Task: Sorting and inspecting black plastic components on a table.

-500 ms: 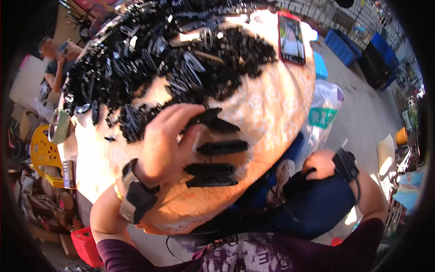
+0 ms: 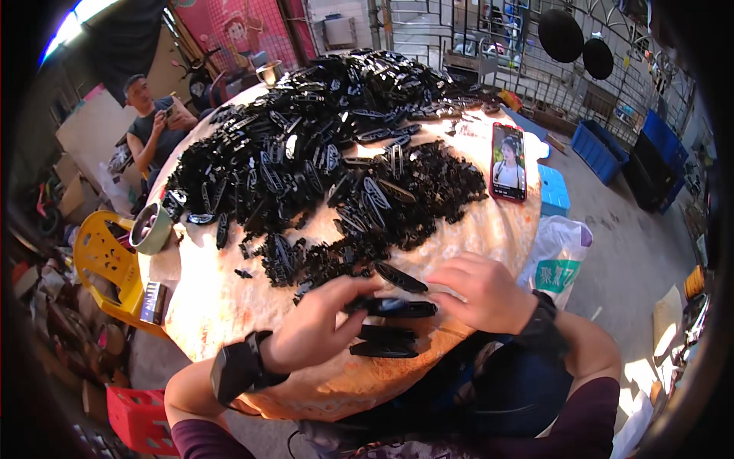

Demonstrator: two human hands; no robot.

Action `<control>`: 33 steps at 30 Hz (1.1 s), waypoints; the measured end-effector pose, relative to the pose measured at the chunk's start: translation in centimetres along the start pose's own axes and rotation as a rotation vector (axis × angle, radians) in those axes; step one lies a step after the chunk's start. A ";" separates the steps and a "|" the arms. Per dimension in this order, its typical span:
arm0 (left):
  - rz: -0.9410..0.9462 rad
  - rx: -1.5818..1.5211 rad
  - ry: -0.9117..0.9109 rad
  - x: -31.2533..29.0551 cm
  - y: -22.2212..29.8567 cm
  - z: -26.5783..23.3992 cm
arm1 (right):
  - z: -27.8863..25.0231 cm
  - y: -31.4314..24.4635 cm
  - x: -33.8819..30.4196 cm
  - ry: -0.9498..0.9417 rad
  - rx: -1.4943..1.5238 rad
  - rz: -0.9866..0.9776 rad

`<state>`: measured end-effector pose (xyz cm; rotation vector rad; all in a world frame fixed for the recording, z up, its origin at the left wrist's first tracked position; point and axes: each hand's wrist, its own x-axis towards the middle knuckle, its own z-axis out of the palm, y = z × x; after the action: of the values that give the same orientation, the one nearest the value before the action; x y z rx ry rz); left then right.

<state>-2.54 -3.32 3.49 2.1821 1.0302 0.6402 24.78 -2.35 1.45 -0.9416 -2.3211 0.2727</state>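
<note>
In front of me on a cloth-covered round table, my left hand (image 2: 317, 325) curls its fingers around the left end of a long black plastic piece (image 2: 401, 307). Another slim, oval black piece (image 2: 401, 277) is tilted just above it. My right hand (image 2: 489, 291) has thumb and forefinger at that tilted piece's right end, pinched or nearly so; blur hides the exact contact. Nearer me, two more long black pieces (image 2: 384, 350) lie side by side on the cloth. Beyond my hands spreads a big heap of black oval pieces (image 2: 306, 153), with a pile of small black parts (image 2: 443, 183) beside it.
A phone (image 2: 508, 162) in a red case lies at the table's right side. On the left edge stand a green bowl (image 2: 151, 228) and a yellow chair (image 2: 107, 252). A plastic bag (image 2: 562, 252) hangs at the right. A person (image 2: 157, 126) sits at the far left holding a phone.
My right hand has come up from my lap to the black pieces. The left hand stays over the row, and the view has tilted up, showing more of the heap.
</note>
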 end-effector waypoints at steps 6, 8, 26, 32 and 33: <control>0.248 0.421 -0.035 -3.1 0.7 3.6 | 4.1 1.7 1.9 0.061 0.141 0.003; 0.320 0.648 -0.041 -3.1 -0.3 4.1 | 4.4 1.8 2.4 0.039 0.174 -0.048; 0.390 0.317 -0.130 3.0 2.8 7.9 | 4.6 5.0 -28.6 0.300 -0.386 0.768; 0.690 0.673 -0.038 1.3 3.7 10.7 | 15.1 5.0 -37.3 0.131 -0.015 1.469; 0.778 0.801 -0.014 0.9 3.9 11.6 | 15.8 4.7 -37.7 0.122 0.024 1.496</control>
<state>7.46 -8.40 -1.44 3.3358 0.3996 0.5815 38.86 -24.23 -30.39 -2.3920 -1.0630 0.7605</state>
